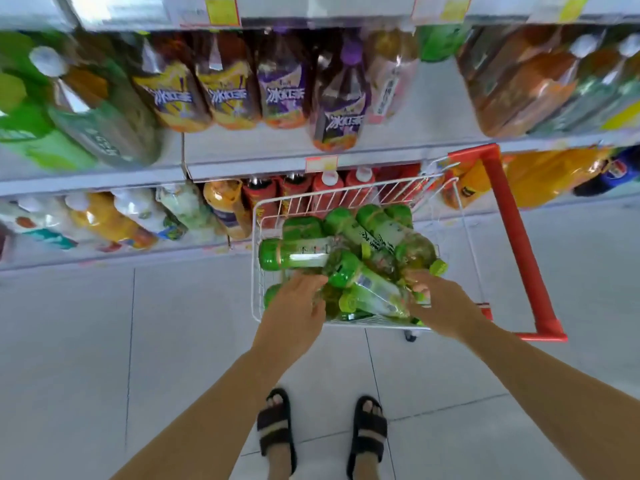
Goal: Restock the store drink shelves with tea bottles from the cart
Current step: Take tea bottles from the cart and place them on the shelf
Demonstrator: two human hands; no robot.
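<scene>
step: picking from cart [257,271] | tea bottles [346,251] heaped in basket, none lifted yet | left hand [298,308] fingers loosely spread on pile, no grip | right hand [437,303] fingers curled round one bottle's end | next, likely: firm grip, lift clear, raise to shelves [259,166]
</scene>
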